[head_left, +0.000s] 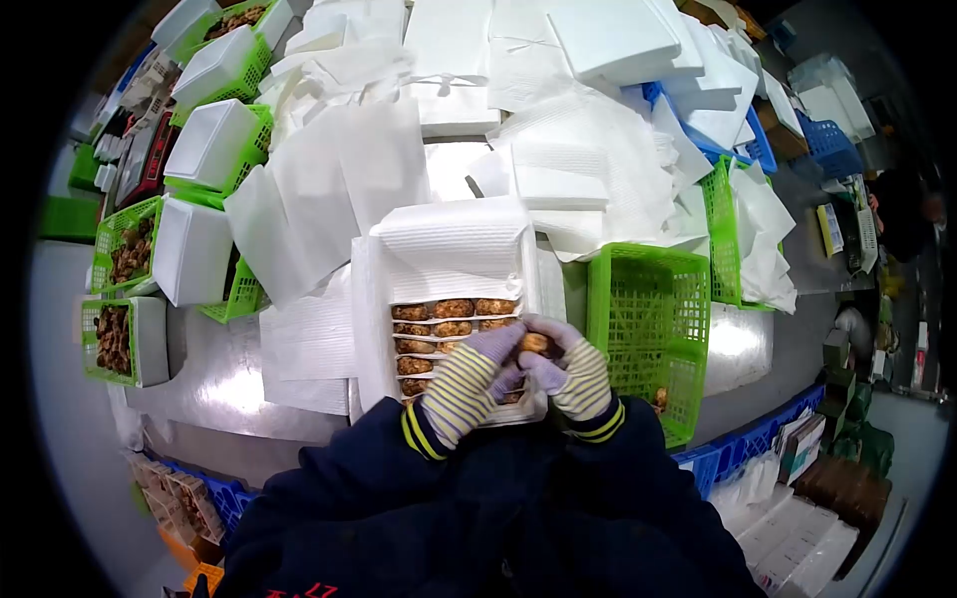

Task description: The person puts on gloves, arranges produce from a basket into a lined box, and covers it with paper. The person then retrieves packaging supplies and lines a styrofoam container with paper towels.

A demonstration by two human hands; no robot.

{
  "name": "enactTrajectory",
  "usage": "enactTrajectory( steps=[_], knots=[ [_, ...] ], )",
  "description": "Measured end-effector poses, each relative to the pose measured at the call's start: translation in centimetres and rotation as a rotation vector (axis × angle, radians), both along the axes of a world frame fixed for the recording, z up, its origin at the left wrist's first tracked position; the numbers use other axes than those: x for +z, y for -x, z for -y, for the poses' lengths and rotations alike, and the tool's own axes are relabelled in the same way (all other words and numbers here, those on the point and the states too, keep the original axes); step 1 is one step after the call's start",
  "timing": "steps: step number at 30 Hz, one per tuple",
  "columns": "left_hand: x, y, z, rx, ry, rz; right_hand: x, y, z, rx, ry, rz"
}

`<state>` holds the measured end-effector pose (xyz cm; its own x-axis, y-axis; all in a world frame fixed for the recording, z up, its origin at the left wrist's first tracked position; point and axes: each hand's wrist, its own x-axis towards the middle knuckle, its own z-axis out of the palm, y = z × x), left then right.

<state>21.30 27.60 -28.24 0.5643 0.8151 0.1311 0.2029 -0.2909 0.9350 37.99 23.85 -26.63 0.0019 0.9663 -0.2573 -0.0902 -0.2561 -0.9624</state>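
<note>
In the head view, my right hand (578, 374), in a striped glove, pinches a brown, oblong mushroom-like piece (539, 345) over the right side of an open white foam box (375, 344). My left hand (467, 384), gloved alike, has its fingers closed at the left end of that same piece. Inside the box, similar brown pieces (454, 308) lie in rows with strips of white paper between them. A ribbed white liner sheet (454, 244) covers the far part of the box. My hands hide the box's near right part.
Right of the box stands a green basket (650, 261) with a few brown pieces at its near end. White paper sheets (329, 179) and foam lids (608, 35) cover the far table. At left are foam boxes (192, 249) and green baskets (128, 244) of brown pieces.
</note>
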Motion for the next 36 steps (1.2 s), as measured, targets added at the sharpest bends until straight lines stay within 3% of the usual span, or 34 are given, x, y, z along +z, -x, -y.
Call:
enactTrajectory(
  steps=[2,4,6,8,11,12,14,16,17,18,20,22,24,28,30,33,34,35,36],
  knots=[
    [0.1,2.3,-1.8,0.077,-0.121,-0.082,-0.2,0.9,-0.5,0.054,0.040,-0.232],
    [-0.5,4.6,-4.5,0.197,-0.244,-0.291,0.4,-0.4,-0.5,0.120,0.084,-0.009],
    [-2.0,7.0,-8.1,0.218,-0.501,-0.695,-0.3,-2.9,-0.3,0.008,-0.056,0.091],
    [-4.4,9.3,-9.0,0.195,-0.800,-0.854,-0.1,-5.9,0.3,-0.149,-0.055,0.211],
    [-4.7,9.1,-8.9,0.060,-0.685,-1.101,-0.2,-11.5,2.8,-0.337,0.073,0.277],
    [-6.2,10.1,-9.0,0.088,-0.786,-1.047,-0.1,-13.1,3.9,-0.368,0.125,0.316],
    [-6.1,10.4,-9.0,0.025,-0.720,-1.094,-1.5,-16.7,6.8,-0.303,0.311,0.508],
    [-4.8,10.4,-8.9,-0.006,-0.700,-1.028,-3.8,-17.6,9.6,-0.014,0.136,0.848],
    [-4.9,10.4,-8.9,-0.002,-0.733,-0.993,-3.5,-17.5,10.4,0.159,0.438,0.955],
    [-4.8,10.3,-8.8,-0.010,-0.736,-0.994,-2.4,-16.0,9.7,0.355,0.553,0.932],
    [-4.4,10.3,-8.9,-0.004,-0.736,-0.999,-3.5,-13.2,10.7,0.496,0.345,1.147],
    [-5.1,10.3,-9.0,0.048,-0.788,-0.972,-3.5,-10.3,9.9,0.476,0.412,1.103],
    [-4.6,10.1,-8.7,0.141,-0.826,-0.896,-5.2,-10.6,9.8,0.414,0.361,0.954],
    [-2.6,10.0,-7.9,0.214,-0.726,-0.702,-8.9,-12.0,11.0,0.162,0.516,0.568],
    [-2.5,10.4,-7.5,0.267,-0.726,-0.643,-8.0,-12.5,10.4,0.169,0.564,0.738],
    [-2.2,11.4,-7.0,0.260,-0.750,-0.624,-4.0,-11.3,6.5,-0.243,-0.047,0.657],
    [-2.6,11.4,-6.9,0.245,-0.754,-0.589,-1.2,-10.0,4.1,-0.212,-0.086,0.739],
    [-2.4,10.9,-6.7,0.233,-0.755,-0.638,-0.2,-8.4,2.4,-0.200,-0.022,0.632],
    [-2.1,10.1,-6.5,0.225,-0.761,-0.684,2.1,-6.0,0.3,-0.112,-0.129,0.645]
  ],
)
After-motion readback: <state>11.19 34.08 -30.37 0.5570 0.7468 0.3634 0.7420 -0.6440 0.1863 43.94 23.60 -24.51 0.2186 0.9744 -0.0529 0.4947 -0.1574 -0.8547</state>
